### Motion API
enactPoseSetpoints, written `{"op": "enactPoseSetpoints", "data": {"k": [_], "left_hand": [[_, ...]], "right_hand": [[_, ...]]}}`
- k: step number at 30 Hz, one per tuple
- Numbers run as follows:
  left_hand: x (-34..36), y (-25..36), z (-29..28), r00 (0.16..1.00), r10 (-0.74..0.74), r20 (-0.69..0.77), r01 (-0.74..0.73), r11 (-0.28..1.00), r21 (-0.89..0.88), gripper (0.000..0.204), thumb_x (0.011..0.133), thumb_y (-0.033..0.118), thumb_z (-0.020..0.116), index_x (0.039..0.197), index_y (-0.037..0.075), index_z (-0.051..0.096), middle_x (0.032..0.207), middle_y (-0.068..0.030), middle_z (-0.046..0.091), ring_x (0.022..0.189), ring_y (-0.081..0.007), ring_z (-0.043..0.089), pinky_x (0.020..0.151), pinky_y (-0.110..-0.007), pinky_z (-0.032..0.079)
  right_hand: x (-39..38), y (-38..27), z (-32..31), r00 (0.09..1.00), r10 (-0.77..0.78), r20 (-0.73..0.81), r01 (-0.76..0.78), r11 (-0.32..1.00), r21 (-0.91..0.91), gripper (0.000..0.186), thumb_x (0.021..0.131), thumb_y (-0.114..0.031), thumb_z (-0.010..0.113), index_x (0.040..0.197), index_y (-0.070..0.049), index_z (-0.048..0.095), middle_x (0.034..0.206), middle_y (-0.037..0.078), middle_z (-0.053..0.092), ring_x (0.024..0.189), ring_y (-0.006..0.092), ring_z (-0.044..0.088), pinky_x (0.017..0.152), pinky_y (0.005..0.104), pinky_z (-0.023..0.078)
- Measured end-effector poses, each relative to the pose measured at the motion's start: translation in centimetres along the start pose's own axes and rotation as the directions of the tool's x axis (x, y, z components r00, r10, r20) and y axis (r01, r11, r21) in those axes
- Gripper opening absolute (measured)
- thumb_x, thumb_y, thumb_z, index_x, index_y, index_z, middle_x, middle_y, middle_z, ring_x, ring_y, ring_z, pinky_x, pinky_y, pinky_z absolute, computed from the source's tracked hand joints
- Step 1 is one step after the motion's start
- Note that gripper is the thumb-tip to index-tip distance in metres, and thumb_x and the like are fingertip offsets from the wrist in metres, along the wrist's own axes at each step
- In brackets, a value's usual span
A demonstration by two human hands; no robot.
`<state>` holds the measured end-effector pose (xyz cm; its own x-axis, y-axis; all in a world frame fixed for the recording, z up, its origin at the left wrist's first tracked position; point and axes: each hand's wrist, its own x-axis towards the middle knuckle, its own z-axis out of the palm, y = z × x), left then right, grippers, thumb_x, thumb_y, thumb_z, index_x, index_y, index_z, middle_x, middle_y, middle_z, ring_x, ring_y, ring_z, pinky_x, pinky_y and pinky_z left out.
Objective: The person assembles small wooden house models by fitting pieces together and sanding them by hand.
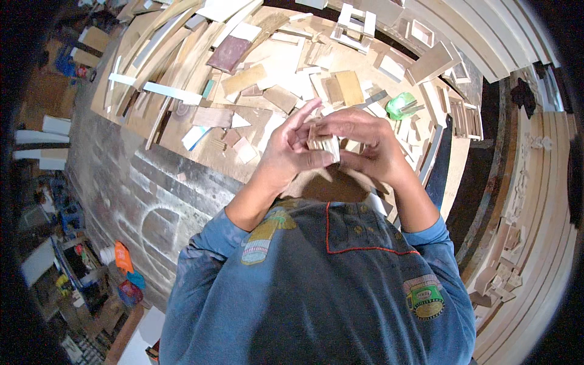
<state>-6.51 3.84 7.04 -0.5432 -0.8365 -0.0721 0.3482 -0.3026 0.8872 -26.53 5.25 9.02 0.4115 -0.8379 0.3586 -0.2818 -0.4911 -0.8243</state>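
Between my two hands, above the near edge of the workbench, is a small pale wooden piece (328, 146) with thin ridges or layers. Its exact kind is hard to make out. My left hand (286, 145) grips it from the left, thumb along its lower side and one finger raised. From the right, my right hand (372, 141) closes on it with thumb and curled fingers. Flat wood offcuts lie on the bench just beyond, including a yellowish board (348, 88) and a brown rectangular block (213, 117).
Long wood strips (176, 58) lie at the far left of the bench. A crumpled green plastic item (400, 106) is right of my hands, near a dark saw-like blade (439, 161). Small wooden frames (356, 27) stand at the back. Long planks (547, 201) run along the right.
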Motion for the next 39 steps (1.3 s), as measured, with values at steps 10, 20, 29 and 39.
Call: {"op": "enactPoseSetpoints", "data": {"k": [10,20,29,39], "left_hand": [[-0.9,1.4,1.1,0.807,0.518,0.284,-0.572,0.564,0.595,0.118,0.062,0.018,0.088,0.151,0.002,0.013,0.118,-0.0231,0.063,0.112,-0.0305,0.064,0.093,-0.037,0.051],[-0.8,0.4,1.3,0.999,0.023,0.042,-0.022,0.999,-0.040,0.114,0.070,0.013,0.084,0.153,0.002,0.008,0.126,-0.0172,0.058,0.114,-0.0259,0.060,0.100,-0.037,0.046],[-1.7,-3.0,-0.2,0.925,-0.267,0.271,0.360,0.844,-0.399,0.084,0.085,0.026,0.073,0.149,0.002,0.024,0.134,-0.0114,0.052,0.116,-0.0246,0.059,0.096,-0.039,0.051],[-3.2,-4.1,-0.4,0.889,-0.393,0.236,0.394,0.918,0.046,0.095,0.093,0.070,0.029,0.146,-0.008,0.024,0.122,-0.0178,0.061,0.102,-0.0266,0.065,0.096,-0.038,0.048]], "right_hand": [[-2.2,-1.6,-1.4,0.988,0.134,0.076,-0.143,0.981,0.134,0.105,0.050,-0.024,0.090,0.143,-0.005,0.044,0.140,0.014,0.048,0.127,0.0297,0.047,0.103,0.0417,0.040],[-3.7,-1.0,-0.3,0.997,0.046,-0.065,-0.040,0.994,0.100,0.098,0.056,-0.024,0.090,0.141,-0.006,0.046,0.139,0.015,0.050,0.128,0.0324,0.047,0.101,0.0422,0.042],[-5.6,-0.9,2.2,0.944,0.319,-0.087,-0.299,0.935,0.190,0.061,0.066,-0.007,0.085,0.122,-0.003,0.062,0.106,0.011,0.067,0.099,0.0193,0.062,0.088,0.0324,0.046],[-8.0,-1.3,4.4,0.756,0.655,-0.020,-0.399,0.484,0.778,0.043,0.082,-0.018,0.076,0.116,0.005,0.063,0.093,0.007,0.068,0.080,0.0108,0.061,0.069,0.0245,0.051]]}}
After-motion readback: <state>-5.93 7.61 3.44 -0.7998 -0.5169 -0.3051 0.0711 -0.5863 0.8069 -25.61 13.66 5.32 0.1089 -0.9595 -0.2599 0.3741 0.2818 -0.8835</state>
